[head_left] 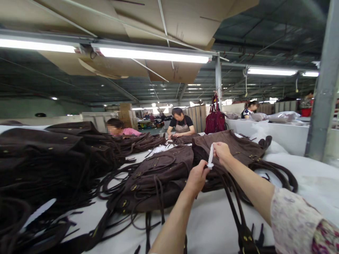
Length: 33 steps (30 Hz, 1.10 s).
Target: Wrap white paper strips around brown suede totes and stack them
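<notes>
Dark brown fabric bags lie in a heap [47,151] to the left of the middle bag [164,162], with a person in pink [129,132] beyond it. The middle bag, also brown, rests on a white tabletop [206,211], its straps trailing over the near side. Behind it, a person in an apron [185,123] bends over brown fabric. At its right end, the left hand [197,176] pinches the lower end of a white notched strip [211,155] between thumb and fingers. A burgundy bag [215,120] hangs beyond. The right hand [222,151] pinches the strip's upper end, holding it nearly upright. Right of the middle bag lies another brown bag [238,144], its looped handles toward the right.
</notes>
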{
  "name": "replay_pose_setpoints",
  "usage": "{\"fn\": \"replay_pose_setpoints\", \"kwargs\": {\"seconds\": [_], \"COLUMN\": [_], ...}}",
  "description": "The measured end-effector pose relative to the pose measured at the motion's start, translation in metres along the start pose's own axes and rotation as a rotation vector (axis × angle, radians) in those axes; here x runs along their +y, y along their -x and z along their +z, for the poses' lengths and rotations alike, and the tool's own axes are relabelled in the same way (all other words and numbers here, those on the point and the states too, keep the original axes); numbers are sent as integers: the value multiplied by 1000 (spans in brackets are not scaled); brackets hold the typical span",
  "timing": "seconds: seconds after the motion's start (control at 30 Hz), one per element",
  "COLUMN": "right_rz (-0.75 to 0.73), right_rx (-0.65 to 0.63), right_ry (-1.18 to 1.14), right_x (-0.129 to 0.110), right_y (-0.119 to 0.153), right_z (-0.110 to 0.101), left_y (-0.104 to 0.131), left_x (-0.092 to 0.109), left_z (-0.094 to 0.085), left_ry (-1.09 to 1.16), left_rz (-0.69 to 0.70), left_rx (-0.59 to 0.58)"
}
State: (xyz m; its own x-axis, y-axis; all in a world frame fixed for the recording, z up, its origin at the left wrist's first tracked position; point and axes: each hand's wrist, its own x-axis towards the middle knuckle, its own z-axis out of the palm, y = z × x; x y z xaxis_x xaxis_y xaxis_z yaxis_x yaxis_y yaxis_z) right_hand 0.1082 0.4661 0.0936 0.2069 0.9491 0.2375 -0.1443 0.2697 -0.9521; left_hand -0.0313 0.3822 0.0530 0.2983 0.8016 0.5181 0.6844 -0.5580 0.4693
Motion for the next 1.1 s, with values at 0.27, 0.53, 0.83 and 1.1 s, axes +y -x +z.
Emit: {"fn": "replay_pose_setpoints", "kwargs": {"seconds": [0.27,0.53,0.83,1.1], "right_rz": [-40,-296,-105,-305], "right_rx": [-252,-806,-814,-560], "right_ry": [46,832,1186,1372], "right_x": [-21,-77,-85,-4], "right_y": [31,145,348,456], "right_z": [-12,-105,-279,-308], "left_y": [-4,26,118,276], "left_x": [-11,16,116,172], "left_z": [-9,-57,-135,-141], "left_ry": [-205,-358,-422,-429], "left_rz": [-119,-252,-212,-238], "left_rx": [-202,-482,-660,-534]}}
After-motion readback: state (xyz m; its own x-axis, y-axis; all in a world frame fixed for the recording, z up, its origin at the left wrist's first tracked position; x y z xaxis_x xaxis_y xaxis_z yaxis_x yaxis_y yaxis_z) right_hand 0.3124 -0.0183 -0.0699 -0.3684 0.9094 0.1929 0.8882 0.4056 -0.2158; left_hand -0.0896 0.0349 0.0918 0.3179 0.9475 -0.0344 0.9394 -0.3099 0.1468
